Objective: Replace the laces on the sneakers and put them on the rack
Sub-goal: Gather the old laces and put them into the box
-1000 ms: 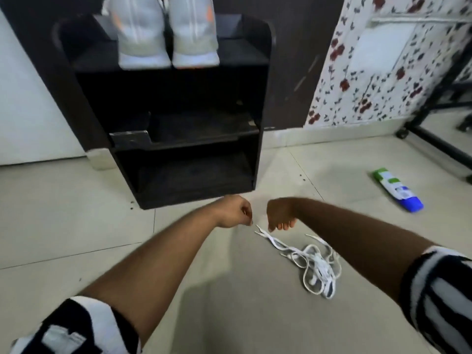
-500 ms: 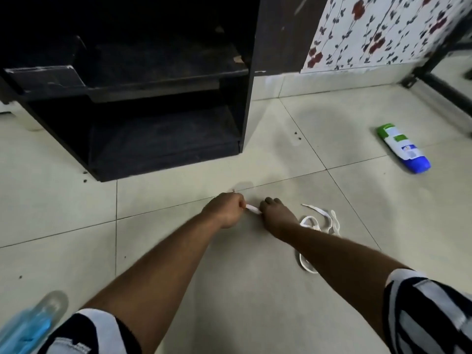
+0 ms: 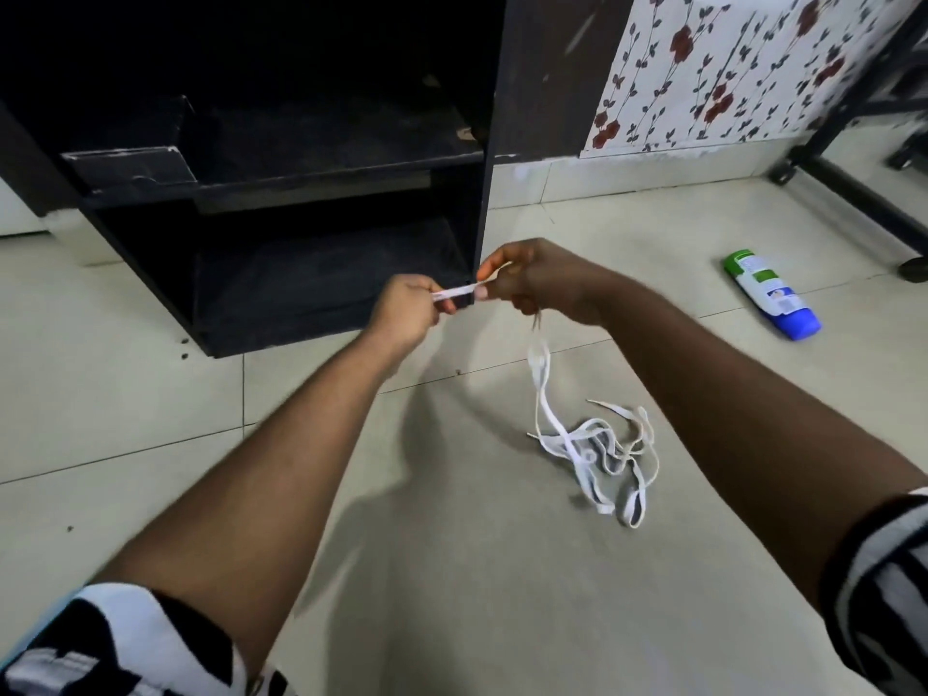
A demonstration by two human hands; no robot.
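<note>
A white shoelace (image 3: 545, 394) is stretched between both hands in front of the black shoe rack (image 3: 281, 203). My left hand (image 3: 409, 308) pinches one end of it. My right hand (image 3: 532, 278) grips the lace a short way along, and the rest hangs down from that hand to a tangled heap of white laces (image 3: 610, 457) on the tiled floor. The sneakers are out of the frame.
A green, white and blue bottle (image 3: 771, 293) lies on the floor to the right. A black metal frame leg (image 3: 853, 190) stands at the far right. The floral wallpapered wall (image 3: 728, 72) runs behind, and the rack's two lower shelves show nothing on them.
Both hands have lifted from the floor with the lace end, pulling it taut and raising part of it off the heap. The camera has tilted down, losing the sneakers on the rack top.
</note>
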